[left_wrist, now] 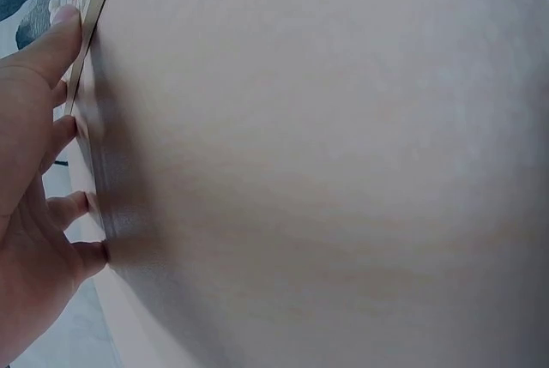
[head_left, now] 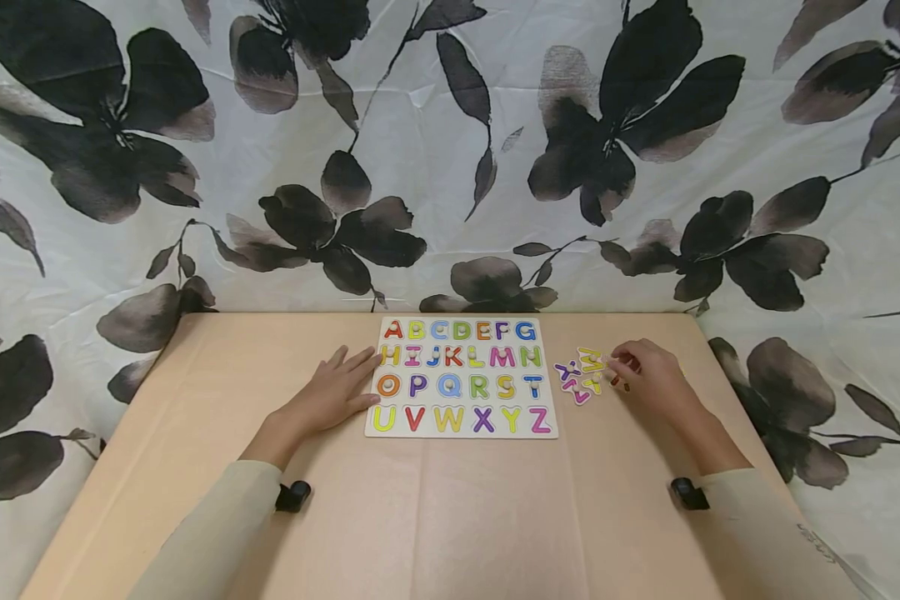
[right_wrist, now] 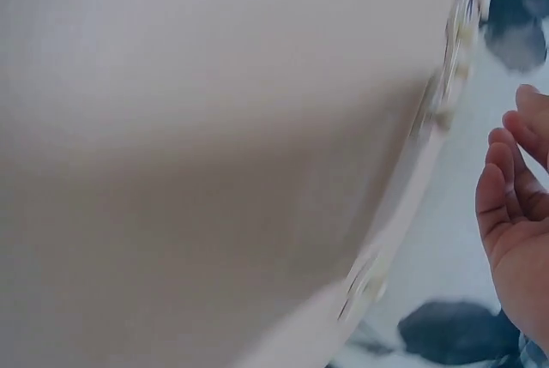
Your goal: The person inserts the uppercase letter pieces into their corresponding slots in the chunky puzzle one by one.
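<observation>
A white alphabet puzzle board [head_left: 461, 432] lies flat on the table, its upper three rows filled with coloured knobbed letters. The bottom row, U to Z, looks flat. My left hand [head_left: 335, 390] rests at the board's left side with fingers spread, the thumb [left_wrist: 60, 38] over its edge. Beside the board's right side lie loose letters: a blue-purple X [head_left: 567, 370], a pink Z [head_left: 576, 391], a yellow W [head_left: 591, 360] and a yellow Y [head_left: 592, 384]. Above a red piece [head_left: 621, 383] hovers my right hand [head_left: 652, 375], fingers loosely curled, nothing visible between them.
The board and letters are near the far edge of the tan table [head_left: 495, 517]. Behind it hangs a white cloth [head_left: 457, 225] with dark flowers. Each wrist wears a small black camera, the left camera [head_left: 293, 497] and the right camera [head_left: 689, 493].
</observation>
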Available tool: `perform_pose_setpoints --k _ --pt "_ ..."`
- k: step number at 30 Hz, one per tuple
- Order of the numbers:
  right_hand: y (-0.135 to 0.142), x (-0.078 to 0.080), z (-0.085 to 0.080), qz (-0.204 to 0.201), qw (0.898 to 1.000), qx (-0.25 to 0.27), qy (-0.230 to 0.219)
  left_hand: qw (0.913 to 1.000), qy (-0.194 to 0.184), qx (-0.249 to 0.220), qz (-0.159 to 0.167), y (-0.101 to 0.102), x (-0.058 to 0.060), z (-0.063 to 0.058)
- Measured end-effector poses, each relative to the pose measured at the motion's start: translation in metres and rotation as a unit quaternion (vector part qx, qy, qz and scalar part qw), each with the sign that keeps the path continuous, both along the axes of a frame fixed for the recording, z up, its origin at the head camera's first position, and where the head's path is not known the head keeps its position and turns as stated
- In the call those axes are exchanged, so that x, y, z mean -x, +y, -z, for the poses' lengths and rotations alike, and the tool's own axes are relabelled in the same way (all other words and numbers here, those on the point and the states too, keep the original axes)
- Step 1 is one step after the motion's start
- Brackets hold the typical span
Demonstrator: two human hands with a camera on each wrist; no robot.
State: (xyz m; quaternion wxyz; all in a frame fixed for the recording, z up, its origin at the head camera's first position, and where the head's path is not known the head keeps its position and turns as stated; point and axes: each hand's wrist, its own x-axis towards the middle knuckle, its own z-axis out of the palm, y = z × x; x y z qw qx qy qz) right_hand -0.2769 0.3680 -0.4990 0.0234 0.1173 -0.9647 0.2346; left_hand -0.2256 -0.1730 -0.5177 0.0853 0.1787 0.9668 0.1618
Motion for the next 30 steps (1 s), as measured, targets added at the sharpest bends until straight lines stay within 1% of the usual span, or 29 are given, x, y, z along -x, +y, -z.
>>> perform_pose_setpoints --k 5,11,14,23,30 --pt "0.032 0.003 0.002 0.057 0.998 -0.004 0.006 1.0 -0.002 0.008 0.0 0.0 0.0 0.001" --pt "0.059 0.005 0.007 0.111 0.994 -0.014 -0.019 1.0 -0.003 0.006 -0.003 0.0 0.0 0.0" --pt "0.067 0.005 0.009 0.127 0.991 -0.02 -0.028 1.0 -0.005 0.003 -0.006 0.0 0.0 0.0" --pt "0.072 0.011 0.013 0.131 0.989 -0.049 -0.057 0.9998 -0.012 -0.006 -0.011 0.001 0.0 -0.001" --pt "0.071 0.014 0.008 0.105 0.992 -0.047 -0.044 0.9998 -0.016 -0.004 -0.014 0.001 0.0 -0.004"
